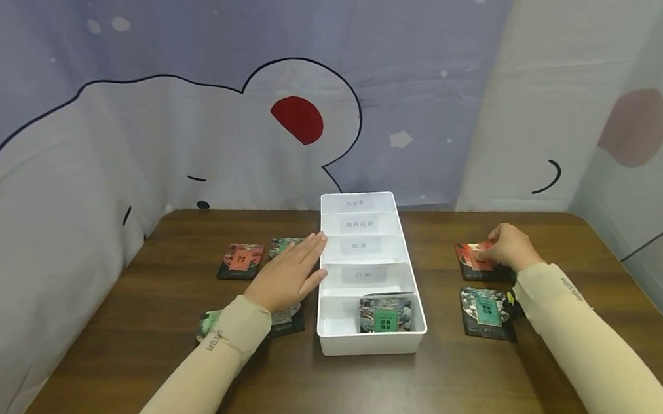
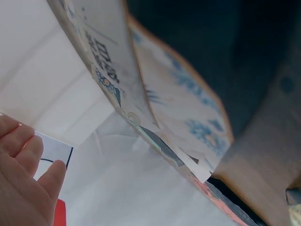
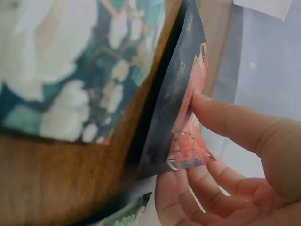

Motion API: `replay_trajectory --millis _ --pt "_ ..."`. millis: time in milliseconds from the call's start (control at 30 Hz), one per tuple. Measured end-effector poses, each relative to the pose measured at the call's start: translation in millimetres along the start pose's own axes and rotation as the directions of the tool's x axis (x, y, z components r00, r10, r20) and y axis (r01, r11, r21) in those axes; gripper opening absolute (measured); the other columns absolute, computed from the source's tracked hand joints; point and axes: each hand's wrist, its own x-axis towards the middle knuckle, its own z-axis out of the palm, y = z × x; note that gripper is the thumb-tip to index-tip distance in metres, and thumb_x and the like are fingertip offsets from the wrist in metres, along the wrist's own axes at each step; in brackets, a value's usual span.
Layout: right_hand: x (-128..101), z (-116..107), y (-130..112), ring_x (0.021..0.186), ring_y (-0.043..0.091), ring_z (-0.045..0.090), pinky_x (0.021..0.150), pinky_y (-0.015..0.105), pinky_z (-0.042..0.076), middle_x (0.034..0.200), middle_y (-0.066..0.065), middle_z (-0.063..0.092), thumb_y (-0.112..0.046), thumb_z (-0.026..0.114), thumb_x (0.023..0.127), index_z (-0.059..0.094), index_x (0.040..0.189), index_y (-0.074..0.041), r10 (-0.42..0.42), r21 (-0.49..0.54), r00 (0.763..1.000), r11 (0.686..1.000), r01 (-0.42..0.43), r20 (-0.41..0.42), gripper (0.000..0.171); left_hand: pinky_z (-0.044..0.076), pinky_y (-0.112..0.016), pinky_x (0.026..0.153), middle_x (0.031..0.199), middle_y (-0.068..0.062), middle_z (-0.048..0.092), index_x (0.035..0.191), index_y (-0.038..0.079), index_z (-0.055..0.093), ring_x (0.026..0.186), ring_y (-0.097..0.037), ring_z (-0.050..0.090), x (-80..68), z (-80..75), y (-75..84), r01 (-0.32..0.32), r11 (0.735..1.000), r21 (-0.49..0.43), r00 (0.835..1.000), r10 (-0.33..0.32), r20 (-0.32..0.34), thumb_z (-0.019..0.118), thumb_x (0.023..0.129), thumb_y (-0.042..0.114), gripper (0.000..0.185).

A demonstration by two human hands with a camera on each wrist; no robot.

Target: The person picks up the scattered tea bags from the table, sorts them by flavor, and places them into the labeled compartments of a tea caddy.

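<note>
My right hand (image 1: 512,247) pinches a dark tea packet with a red label (image 1: 470,260) right of the box; in the right wrist view the thumb lies on its printed face and the fingers are behind its edge. Just in front of it lies a dark packet with a green label (image 1: 487,312). My left hand (image 1: 290,275), fingers straight, touches the left rim of a long white compartment box (image 1: 373,345). Inside the box's nearest compartment leans a green-labelled tea packet (image 1: 385,315), with another packet's edge behind it. The other compartments carry paper labels.
Left of the box lie a red-labelled packet (image 1: 241,259), a green-printed packet (image 1: 281,245) and more packets (image 1: 288,319) partly hidden by my left arm. All rest on a brown wooden table (image 1: 348,403). A printed curtain (image 1: 230,130) hangs behind the table.
</note>
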Motion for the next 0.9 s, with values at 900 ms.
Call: replay_trajectory --millis 900 --pt "-14 -4 -3 0.073 0.004 0.063 0.064 0.022 0.059 0.094 0.004 0.067 -0.016 0.067 0.098 0.057 0.127 0.010 0.118 0.479 0.993 0.872 -0.099 -0.008 0.041 0.023 -0.049 0.123 0.166 -0.010 0.025 0.161 0.005 0.025 0.153 -0.024 0.023 0.0 -0.2 -0.2 -0.006 1.000 -0.008 1.000 0.006 -0.003 0.039 0.108 0.046 0.068"
